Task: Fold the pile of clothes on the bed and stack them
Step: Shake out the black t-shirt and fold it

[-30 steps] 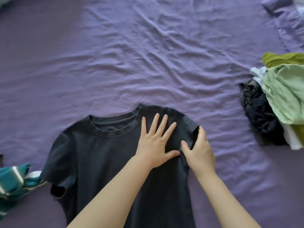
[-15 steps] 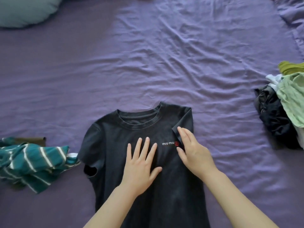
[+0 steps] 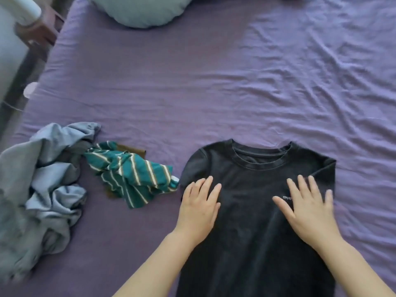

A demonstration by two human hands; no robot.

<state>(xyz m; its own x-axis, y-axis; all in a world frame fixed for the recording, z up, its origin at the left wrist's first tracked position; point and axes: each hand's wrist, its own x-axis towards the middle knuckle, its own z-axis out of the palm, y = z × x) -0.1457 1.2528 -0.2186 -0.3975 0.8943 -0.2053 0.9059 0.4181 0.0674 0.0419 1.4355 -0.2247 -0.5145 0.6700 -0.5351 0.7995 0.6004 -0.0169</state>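
Note:
A black T-shirt (image 3: 252, 183) lies face up on the purple bed sheet (image 3: 192, 86), collar away from me. Its right sleeve is folded inward over the chest. My left hand (image 3: 199, 206) lies flat with straight fingers on the shirt's left side, beside the left sleeve. My right hand (image 3: 308, 206) lies flat with spread fingers on the right chest, partly covering small white lettering. To the left lie a crumpled teal striped garment (image 3: 132, 176) and a heap of grey-blue clothes (image 3: 45, 174).
A grey pillow (image 3: 139, 9) rests at the head of the bed. The bed's left edge runs past a white and brown piece of furniture (image 3: 32, 20). A brown garment (image 3: 132, 149) peeks from under the striped one.
My view has swung left, so the pile at the right is out of frame. My left hand slid to the shirt's left side. My right hand spread flat over the folded sleeve area.

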